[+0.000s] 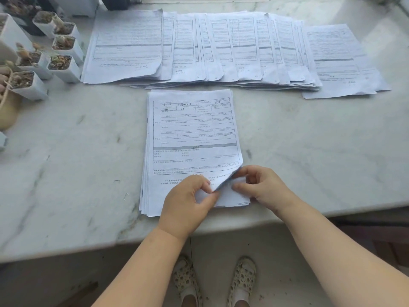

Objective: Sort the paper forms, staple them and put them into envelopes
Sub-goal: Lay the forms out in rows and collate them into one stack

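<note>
Bench [309, 140] is showing white marble with grey-green veining; stack of forms [192, 138] is looking white with a bluish cast, carrying black printed grid lines, a dark grey band across the middle and dark handwriting in the top row; spread sheets [221, 47] at the back are showing the same bluish white with grey table lines and grey bands; small square pots [66, 72] on the left are reading white, holding brown soil with dull green-brown plants; round pot [7, 114] is showing pale yellow; shoes [242, 282] are showing cream with dark brown spots; floor [276, 262] is looking pale grey
</note>
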The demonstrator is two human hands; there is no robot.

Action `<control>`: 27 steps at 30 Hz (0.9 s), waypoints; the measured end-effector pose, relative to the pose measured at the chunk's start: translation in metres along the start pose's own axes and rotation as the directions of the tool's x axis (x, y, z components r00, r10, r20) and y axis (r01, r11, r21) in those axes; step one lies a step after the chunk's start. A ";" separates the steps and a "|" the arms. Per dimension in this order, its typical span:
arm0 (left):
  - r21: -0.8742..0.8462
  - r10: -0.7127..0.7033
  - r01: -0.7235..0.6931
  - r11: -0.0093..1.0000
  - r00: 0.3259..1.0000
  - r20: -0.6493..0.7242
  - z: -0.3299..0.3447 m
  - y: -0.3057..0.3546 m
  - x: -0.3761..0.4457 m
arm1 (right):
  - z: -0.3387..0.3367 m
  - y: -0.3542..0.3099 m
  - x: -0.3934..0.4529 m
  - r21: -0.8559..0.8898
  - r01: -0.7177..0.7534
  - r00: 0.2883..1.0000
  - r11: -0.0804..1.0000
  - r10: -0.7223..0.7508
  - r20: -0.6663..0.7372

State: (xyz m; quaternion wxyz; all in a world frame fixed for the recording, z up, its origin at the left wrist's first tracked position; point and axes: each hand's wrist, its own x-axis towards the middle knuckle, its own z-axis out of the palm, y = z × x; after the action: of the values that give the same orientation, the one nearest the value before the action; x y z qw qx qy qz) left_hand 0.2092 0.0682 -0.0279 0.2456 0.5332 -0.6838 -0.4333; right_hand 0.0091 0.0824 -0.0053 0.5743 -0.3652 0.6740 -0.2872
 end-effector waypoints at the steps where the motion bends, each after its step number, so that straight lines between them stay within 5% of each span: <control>1: 0.012 0.014 -0.014 1.000 1.000 0.012 0.000 0.000 -0.001 | 0.001 -0.001 0.001 -0.001 0.002 1.000 1.000 -0.002 -0.007; 10: 0.040 -0.027 0.028 0.999 0.999 -0.024 0.001 -0.002 0.003 | 0.010 0.006 0.002 -0.044 0.000 0.979 0.999 -0.009 -0.206; 15: -0.012 -0.059 0.059 0.998 0.998 0.004 -0.003 0.001 0.007 | 0.008 -0.005 -0.004 0.119 -0.099 0.994 0.988 0.105 -0.040; 22: -0.037 -0.113 0.112 0.993 0.993 -0.027 -0.006 0.002 0.011 | 0.012 -0.008 0.003 0.000 -0.173 0.977 0.985 0.172 -0.129; 27: -0.170 -0.184 0.181 0.969 0.983 0.002 -0.009 -0.001 0.014 | 0.003 -0.014 -0.001 0.017 -0.200 0.980 0.980 0.200 -0.015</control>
State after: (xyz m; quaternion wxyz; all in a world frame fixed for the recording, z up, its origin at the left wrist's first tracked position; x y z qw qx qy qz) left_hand 0.2121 0.0517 -0.0263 0.2540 0.5741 -0.5907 -0.5069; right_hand 0.0142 0.0751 0.0058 0.5974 -0.2889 0.7098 -0.2362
